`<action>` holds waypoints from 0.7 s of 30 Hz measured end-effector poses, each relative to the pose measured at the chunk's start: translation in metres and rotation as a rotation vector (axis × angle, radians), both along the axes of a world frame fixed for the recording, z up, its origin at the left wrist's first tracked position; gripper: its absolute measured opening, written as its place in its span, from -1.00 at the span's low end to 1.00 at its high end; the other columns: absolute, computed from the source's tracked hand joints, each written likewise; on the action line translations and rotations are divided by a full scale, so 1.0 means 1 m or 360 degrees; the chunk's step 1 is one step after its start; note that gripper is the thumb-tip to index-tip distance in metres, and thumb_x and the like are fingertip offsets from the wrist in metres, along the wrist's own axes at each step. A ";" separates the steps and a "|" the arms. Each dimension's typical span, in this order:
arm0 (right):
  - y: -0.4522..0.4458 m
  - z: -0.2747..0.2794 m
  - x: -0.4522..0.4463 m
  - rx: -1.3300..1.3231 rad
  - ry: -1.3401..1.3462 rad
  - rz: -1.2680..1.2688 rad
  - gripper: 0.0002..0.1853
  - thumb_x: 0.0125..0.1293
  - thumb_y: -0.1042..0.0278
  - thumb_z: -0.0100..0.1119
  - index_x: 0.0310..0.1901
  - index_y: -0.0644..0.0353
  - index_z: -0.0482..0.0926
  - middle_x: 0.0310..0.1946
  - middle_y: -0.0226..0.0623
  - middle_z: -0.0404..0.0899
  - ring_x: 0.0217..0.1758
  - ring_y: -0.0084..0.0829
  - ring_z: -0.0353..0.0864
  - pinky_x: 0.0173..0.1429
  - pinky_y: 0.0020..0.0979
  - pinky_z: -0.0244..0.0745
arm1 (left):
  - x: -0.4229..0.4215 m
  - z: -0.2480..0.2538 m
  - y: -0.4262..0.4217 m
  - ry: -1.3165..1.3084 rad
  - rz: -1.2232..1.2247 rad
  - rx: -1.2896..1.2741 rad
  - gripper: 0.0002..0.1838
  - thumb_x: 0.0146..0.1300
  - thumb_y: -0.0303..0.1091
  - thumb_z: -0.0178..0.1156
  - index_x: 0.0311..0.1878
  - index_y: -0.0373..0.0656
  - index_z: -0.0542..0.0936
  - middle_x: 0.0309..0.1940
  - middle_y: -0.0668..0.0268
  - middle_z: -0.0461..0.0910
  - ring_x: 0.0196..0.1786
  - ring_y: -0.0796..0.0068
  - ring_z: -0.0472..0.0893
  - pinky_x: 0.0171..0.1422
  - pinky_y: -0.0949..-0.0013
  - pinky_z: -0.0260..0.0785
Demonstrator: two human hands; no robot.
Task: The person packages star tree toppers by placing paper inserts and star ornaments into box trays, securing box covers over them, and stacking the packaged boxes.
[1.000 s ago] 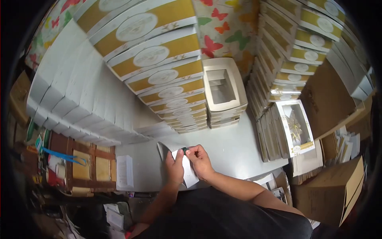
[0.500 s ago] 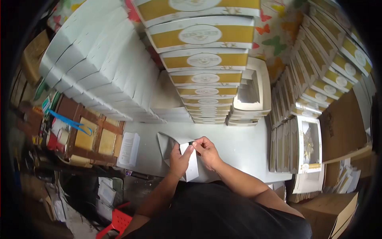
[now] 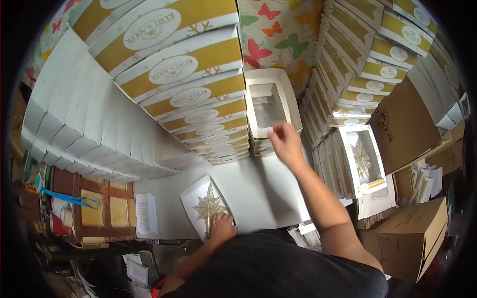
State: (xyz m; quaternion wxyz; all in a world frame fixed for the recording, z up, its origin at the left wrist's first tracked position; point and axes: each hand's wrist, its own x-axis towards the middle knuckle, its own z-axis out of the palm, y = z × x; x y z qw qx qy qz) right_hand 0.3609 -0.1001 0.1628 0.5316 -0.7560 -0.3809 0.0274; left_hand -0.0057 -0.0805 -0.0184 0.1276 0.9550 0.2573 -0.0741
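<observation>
Smooth grey tabletop, spiky gold star by left hand

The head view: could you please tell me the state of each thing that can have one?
Shallow white cardboard tray: open, face up.
Gold faceted star ornament: lying in the tray, partly covered.
Left hand: resting over the star's lower part.
Cream windowed cardboard boxes: stacked.
Right hand: raised, blurred, by these boxes' near edge; contact unclear.
Gold-and-white cardboard boxes: stacked.
White windowed cardboard box: on edge, gold star inside.
</observation>
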 end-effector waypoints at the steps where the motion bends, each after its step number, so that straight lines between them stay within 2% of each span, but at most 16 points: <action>1: 0.020 0.004 0.014 -0.0056 -0.0059 -0.0008 -0.67 0.33 0.38 0.32 0.09 0.27 0.62 -0.18 -0.19 0.61 -0.19 -0.31 0.60 -0.03 -0.32 0.58 | -0.003 -0.010 -0.003 0.0019 0.0001 -0.0007 -0.55 0.20 -0.04 0.37 -0.02 -0.22 0.66 -0.05 0.08 0.66 0.20 0.01 0.52 0.40 0.04 0.33; 2: 0.040 0.005 0.023 -0.0110 -0.0110 -0.0012 -0.59 0.32 0.35 0.30 0.17 0.28 0.58 -0.10 -0.10 0.61 -0.12 -0.21 0.62 0.05 -0.24 0.59 | -0.009 -0.018 -0.008 0.0032 -0.0041 -0.0030 -0.54 0.19 -0.04 0.37 -0.02 -0.22 0.66 -0.03 0.08 0.65 0.22 0.02 0.51 0.43 0.04 0.30; 3: 0.062 0.001 0.029 -0.0152 -0.0007 -0.0018 -0.52 0.35 0.29 0.27 0.25 0.29 0.55 0.07 0.04 0.62 0.09 -0.02 0.65 0.22 -0.12 0.57 | -0.013 -0.022 -0.011 0.0041 -0.0082 -0.0042 -0.53 0.18 -0.04 0.38 -0.01 -0.21 0.66 -0.01 0.08 0.65 0.24 0.02 0.50 0.46 0.04 0.28; 5: 0.103 -0.004 0.035 -0.0423 -0.0014 -0.0067 -0.50 0.40 0.22 0.19 0.29 0.30 0.53 0.18 0.13 0.62 0.25 0.12 0.61 0.32 -0.06 0.53 | -0.012 -0.023 -0.003 0.0015 -0.0149 -0.0018 -0.52 0.16 -0.03 0.39 0.01 -0.20 0.66 0.04 0.09 0.64 0.28 0.04 0.49 0.51 0.03 0.23; 7: 0.136 -0.019 0.043 -0.0550 0.0150 -0.0005 -0.51 0.45 0.15 0.11 0.25 0.32 0.57 0.18 0.19 0.64 0.30 0.17 0.58 0.37 -0.04 0.50 | -0.013 -0.014 0.006 -0.0054 -0.0210 0.0064 -0.48 0.17 -0.01 0.38 0.05 -0.21 0.64 0.06 0.08 0.62 0.29 0.01 0.48 0.52 0.02 0.22; 8: 0.145 -0.025 0.044 -0.0520 0.0134 0.0033 -0.51 0.45 0.15 0.11 0.25 0.32 0.57 0.18 0.19 0.64 0.30 0.17 0.58 0.37 -0.04 0.50 | -0.014 -0.010 0.009 -0.0118 -0.0290 0.0101 -0.45 0.18 0.02 0.37 0.09 -0.22 0.62 0.09 0.08 0.60 0.31 -0.01 0.47 0.53 0.01 0.22; 10: 0.153 -0.034 0.048 -0.0462 0.0147 0.0066 -0.58 0.46 0.16 0.06 0.10 0.34 0.64 0.05 0.21 0.69 0.17 0.18 0.65 0.27 -0.02 0.55 | -0.019 -0.001 0.010 -0.0247 -0.0428 0.0157 -0.37 0.19 0.07 0.35 0.17 -0.23 0.58 0.14 0.07 0.57 0.33 -0.06 0.45 0.55 0.00 0.20; 11: 0.151 -0.031 0.049 -0.0513 -0.0063 0.0078 -0.63 0.46 0.19 0.04 0.01 0.34 0.65 0.01 0.21 0.70 0.08 0.20 0.67 0.20 0.00 0.57 | -0.022 0.010 0.010 -0.0259 -0.0371 0.0174 -0.37 0.19 0.07 0.35 0.17 -0.23 0.58 0.14 0.07 0.57 0.33 -0.06 0.45 0.55 0.00 0.20; 12: 0.148 -0.027 0.047 -0.0563 -0.0275 0.0086 -0.67 0.46 0.22 0.03 -0.08 0.33 0.66 -0.02 0.21 0.70 0.00 0.22 0.69 0.13 0.03 0.59 | -0.026 0.027 0.007 -0.0339 -0.0143 0.0160 -0.36 0.21 0.05 0.36 0.20 -0.24 0.56 0.15 0.06 0.55 0.33 -0.06 0.45 0.55 0.01 0.21; 13: 0.142 -0.020 0.041 -0.0520 -0.0360 0.0027 -0.72 0.47 0.27 -0.01 -0.18 0.33 0.59 -0.11 0.17 0.71 -0.15 0.24 0.67 0.02 0.07 0.59 | -0.030 0.047 -0.001 -0.0418 0.0080 0.0134 -0.35 0.23 0.03 0.37 0.24 -0.25 0.54 0.17 0.05 0.53 0.33 -0.06 0.46 0.55 0.02 0.22; 15: 0.136 -0.011 0.029 -0.0265 -0.0353 -0.0218 -0.77 0.48 0.33 -0.03 -0.19 0.33 0.54 -0.17 0.13 0.69 -0.18 0.21 0.66 -0.01 0.07 0.57 | -0.042 0.075 -0.017 -0.0549 0.0502 0.0055 -0.32 0.26 -0.01 0.38 0.31 -0.27 0.50 0.20 0.03 0.50 0.32 -0.06 0.47 0.54 0.03 0.24; 17: 0.121 0.012 0.021 0.0089 -0.0480 -0.0387 -0.82 0.50 0.36 -0.02 -0.19 0.30 0.50 -0.24 0.08 0.67 -0.24 0.17 0.64 -0.05 0.06 0.56 | -0.063 0.076 -0.017 -0.0662 0.0623 0.0045 -0.30 0.26 -0.03 0.40 0.34 -0.27 0.48 0.21 0.03 0.49 0.31 -0.06 0.47 0.52 0.04 0.28; 20: 0.075 0.050 0.019 0.0276 -0.0475 -0.0672 -0.78 0.56 0.31 0.03 0.01 0.26 0.58 -0.14 0.05 0.66 -0.15 -0.01 0.65 -0.02 -0.06 0.57 | -0.093 0.079 -0.008 -0.1015 0.0852 0.0031 -0.25 0.28 -0.11 0.45 0.42 -0.27 0.41 0.24 0.03 0.46 0.29 -0.04 0.49 0.44 0.04 0.38; 21: 0.043 0.079 0.001 0.0369 -0.0084 -0.0666 -0.74 0.57 0.31 0.02 0.10 0.26 0.60 -0.11 0.00 0.67 -0.09 -0.12 0.66 0.05 -0.18 0.58 | -0.098 0.077 -0.002 -0.1007 0.0808 0.0020 -0.25 0.28 -0.11 0.45 0.42 -0.27 0.41 0.24 0.03 0.46 0.29 -0.04 0.49 0.44 0.04 0.38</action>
